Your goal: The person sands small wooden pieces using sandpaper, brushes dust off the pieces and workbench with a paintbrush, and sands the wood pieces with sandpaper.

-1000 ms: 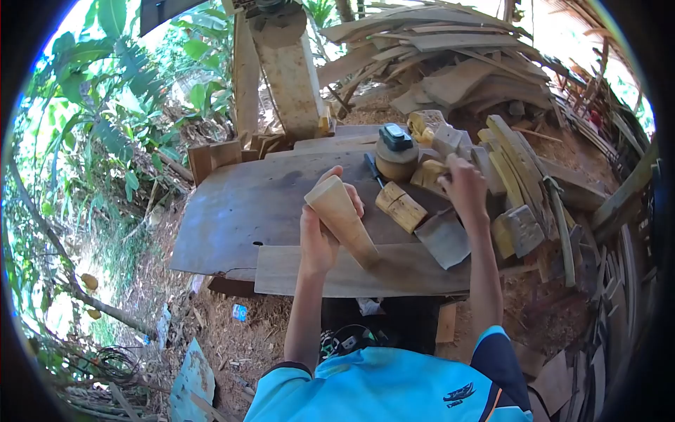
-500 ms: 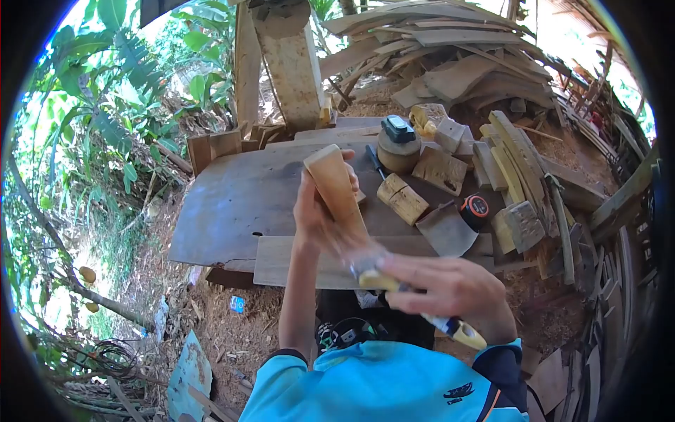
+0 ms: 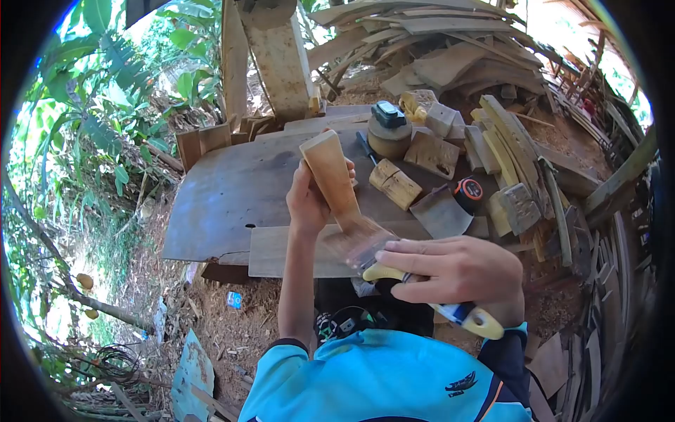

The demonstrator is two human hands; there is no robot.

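My left hand (image 3: pixel 307 197) is closed around a smooth, tapered wooden block (image 3: pixel 330 174), tilted with its broad end up and away from me. In my right hand (image 3: pixel 457 274) is a paintbrush (image 3: pixel 478 322) with a pale yellow handle and a blue-and-white band. Its bristles (image 3: pixel 362 246) are blurred and lie at the lower end of the block; whether they touch it I cannot tell exactly. Both hands are above the near edge of a wooden tabletop (image 3: pixel 218 193).
On the table's right side are a round container (image 3: pixel 389 133) with a dark object on top, a cut wood piece (image 3: pixel 395 184), a grey scraper-like sheet (image 3: pixel 443 211) and a tape measure (image 3: pixel 468 190). Stacked boards (image 3: pixel 450 63) lie behind; a post (image 3: pixel 278 70) rises at the back.
My right hand and the brush have shifted slightly right, with the handle turned. My left hand still holds the block in nearly the same pose. The whole view has moved a little.
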